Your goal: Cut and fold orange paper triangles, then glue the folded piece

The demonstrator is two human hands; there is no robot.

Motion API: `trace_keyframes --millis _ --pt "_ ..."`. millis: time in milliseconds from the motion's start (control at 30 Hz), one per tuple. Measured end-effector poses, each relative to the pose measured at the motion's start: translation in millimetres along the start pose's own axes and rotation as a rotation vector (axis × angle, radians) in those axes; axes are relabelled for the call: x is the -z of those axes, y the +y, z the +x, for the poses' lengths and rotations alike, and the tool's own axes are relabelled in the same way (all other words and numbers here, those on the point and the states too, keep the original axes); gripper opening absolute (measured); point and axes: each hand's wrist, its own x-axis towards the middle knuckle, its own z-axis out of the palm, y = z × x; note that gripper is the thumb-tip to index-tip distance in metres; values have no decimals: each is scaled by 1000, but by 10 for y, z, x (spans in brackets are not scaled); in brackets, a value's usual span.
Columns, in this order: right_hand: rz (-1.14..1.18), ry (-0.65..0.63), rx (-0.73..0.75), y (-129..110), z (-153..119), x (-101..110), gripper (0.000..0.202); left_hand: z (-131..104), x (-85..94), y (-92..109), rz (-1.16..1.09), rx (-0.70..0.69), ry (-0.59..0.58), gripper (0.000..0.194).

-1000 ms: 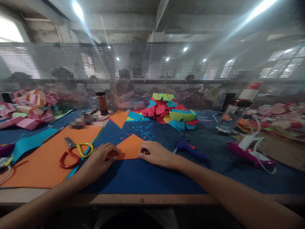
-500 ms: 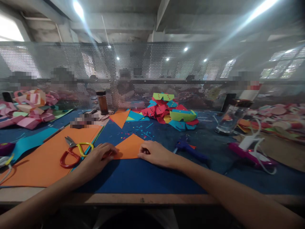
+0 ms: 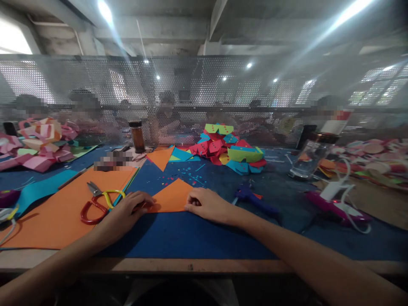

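Observation:
A triangular piece of folded orange paper [image 3: 174, 196] lies on the blue tabletop in front of me, its long straight edge towards me. My left hand [image 3: 135, 207] rests at its left corner with bent fingers closed on the paper; the fingertips are partly hidden. At the right corner my right hand [image 3: 207, 204] is curled, thumb and fingers pressed together on the edge. Just beyond my left hand lie scissors [image 3: 95, 206] with one red and one yellow handle loop, on a stack of orange sheets [image 3: 47, 216]. Small paper bits [image 3: 181, 176] are scattered behind the triangle.
A blue glue gun [image 3: 256, 202] lies right of my right hand, a magenta one [image 3: 338, 208] farther right by a glass cup [image 3: 307, 159]. Colourful paper pieces [image 3: 219, 146] are piled at the back. A brown bottle [image 3: 137, 138] stands before the perforated screen [image 3: 197, 93]; people sit behind it.
My left hand has shifted slightly left along the paper's near edge, towards its corner. The right hand and the paper have stayed in place.

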Motion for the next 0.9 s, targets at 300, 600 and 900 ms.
trace_keyframes --millis 300,600,900 --pt "-2 4 5 11 1 -3 14 -25 52 -13 -33 25 -21 25" --pt "-4 -1 -2 -12 0 5 13 -69 81 -115 -34 8 -51 33" --pt "0 5 2 -7 2 5 13 -103 113 -119 -19 -17 -63 41"
